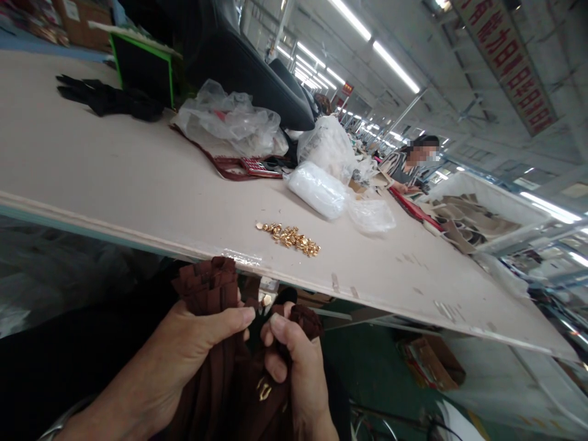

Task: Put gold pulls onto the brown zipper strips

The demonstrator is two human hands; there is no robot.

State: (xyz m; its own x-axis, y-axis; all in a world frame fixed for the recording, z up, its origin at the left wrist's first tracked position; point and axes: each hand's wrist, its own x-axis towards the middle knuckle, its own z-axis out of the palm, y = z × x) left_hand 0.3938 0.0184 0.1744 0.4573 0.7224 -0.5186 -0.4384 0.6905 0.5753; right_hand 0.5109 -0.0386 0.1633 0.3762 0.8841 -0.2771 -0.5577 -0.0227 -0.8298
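My left hand (184,346) is closed around a thick bundle of dark brown fabric strips (214,285), thumb pressed along its side. More brown strips (307,320) are gripped in my right hand (305,364), whose thumb and forefinger pinch near their ends. Between the two hands, at the table's front edge, sits a small metal fixture (267,288) with a gold piece (266,300) at its tip. Below my right fingers, a gold metal fitting (263,389) shows against the hanging brown fabric. A loose pile of small gold fittings (294,239) lies on the table just beyond.
Clear plastic bags (319,190) lie on the table (138,177) behind the gold pile, beside a red calculator (260,166). A black cloth item (105,98) rests at far left. Another person (408,164) sits at right. An open carton (432,361) stands below the table.
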